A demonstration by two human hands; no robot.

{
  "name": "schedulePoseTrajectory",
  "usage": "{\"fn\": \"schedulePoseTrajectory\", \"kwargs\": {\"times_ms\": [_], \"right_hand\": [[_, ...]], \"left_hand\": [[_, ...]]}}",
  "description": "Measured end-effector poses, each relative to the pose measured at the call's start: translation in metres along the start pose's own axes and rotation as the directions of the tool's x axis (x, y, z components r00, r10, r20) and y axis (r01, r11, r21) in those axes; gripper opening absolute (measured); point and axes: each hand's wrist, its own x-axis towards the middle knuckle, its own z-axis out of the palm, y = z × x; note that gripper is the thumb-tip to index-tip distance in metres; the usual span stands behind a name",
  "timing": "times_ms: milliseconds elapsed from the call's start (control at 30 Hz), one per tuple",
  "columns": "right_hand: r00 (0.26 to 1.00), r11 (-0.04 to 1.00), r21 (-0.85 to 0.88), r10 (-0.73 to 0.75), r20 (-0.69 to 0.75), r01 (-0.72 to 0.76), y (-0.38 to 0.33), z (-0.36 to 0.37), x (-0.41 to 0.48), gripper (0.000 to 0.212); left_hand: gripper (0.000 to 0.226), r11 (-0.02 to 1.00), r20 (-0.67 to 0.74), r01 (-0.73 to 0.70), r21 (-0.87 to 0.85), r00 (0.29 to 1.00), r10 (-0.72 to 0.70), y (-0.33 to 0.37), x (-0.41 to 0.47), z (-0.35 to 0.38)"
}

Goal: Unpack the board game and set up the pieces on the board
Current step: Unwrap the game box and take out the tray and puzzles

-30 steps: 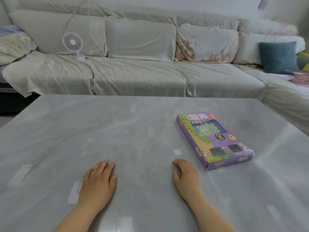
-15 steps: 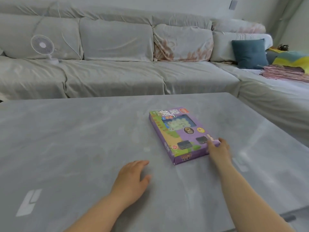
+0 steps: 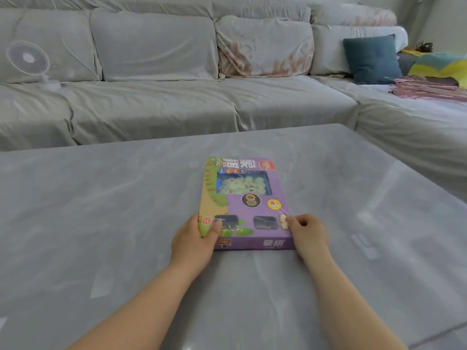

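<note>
Grips board game box [image 3: 246,195] at near corners, left hand [image 3: 193,239] thumb on lid, right hand [image 3: 307,232] fingers curled round edge. Lies on grey table [image 3: 101,198] before sofa [image 3: 151,104], fan [image 3: 27,59], teal cushion [image 3: 371,59].

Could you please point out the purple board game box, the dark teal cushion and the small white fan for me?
purple board game box [image 3: 252,213]: head view, on its printed top face.
dark teal cushion [image 3: 371,59]: head view, middle of its front.
small white fan [image 3: 27,59]: head view, on its round grille.
</note>
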Motion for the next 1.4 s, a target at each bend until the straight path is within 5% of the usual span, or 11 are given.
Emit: {"fn": "schedulePoseTrajectory", "kwargs": {"times_ms": [167,267,367,500,733,867,1167,1400], "right_hand": [[0.992,0.992,-0.091,-0.073,0.103,0.083,0.000,0.018,-0.031,0.030],[0.987,0.999,0.039,-0.033,0.158,0.027,0.000,0.020,-0.033,0.028],[0.989,0.968,0.237,0.054,0.136,-0.086,-0.003,0.016,-0.030,0.027],[0.986,0.964,0.248,0.056,0.156,-0.094,-0.006,0.014,-0.035,0.022],[0.974,0.890,0.415,0.114,0.197,-0.188,-0.029,0.016,-0.006,0.024],[0.956,0.966,0.195,0.112,0.272,-0.169,-0.054,0.035,0.022,0.027],[0.999,0.998,0.027,0.051,0.016,-0.051,-0.047,0.051,0.059,0.031],[0.989,0.946,0.318,0.104,-0.105,-0.065,-0.048,0.033,0.079,0.030]], "left_hand": [[0.009,0.973,-0.141,0.037,-0.227,0.987,-0.070,-0.011,-0.018,-0.029],[0.009,0.947,-0.121,0.101,-0.304,0.982,-0.144,-0.014,-0.024,-0.046],[0.055,0.875,0.020,0.257,-0.410,0.962,-0.272,-0.016,-0.021,-0.049],[0.058,0.645,0.277,0.459,-0.610,0.887,-0.369,-0.019,-0.019,-0.054],[0.031,0.665,0.287,0.429,-0.611,0.903,-0.319,-0.024,-0.019,-0.071],[0.023,0.716,0.245,0.380,-0.585,0.925,-0.291,-0.031,-0.017,-0.081],[0.022,0.693,0.184,0.358,-0.626,0.931,-0.315,-0.048,-0.007,-0.093],[0.019,0.575,0.157,0.362,-0.734,0.914,-0.374,-0.062,-0.011,-0.106]]}}
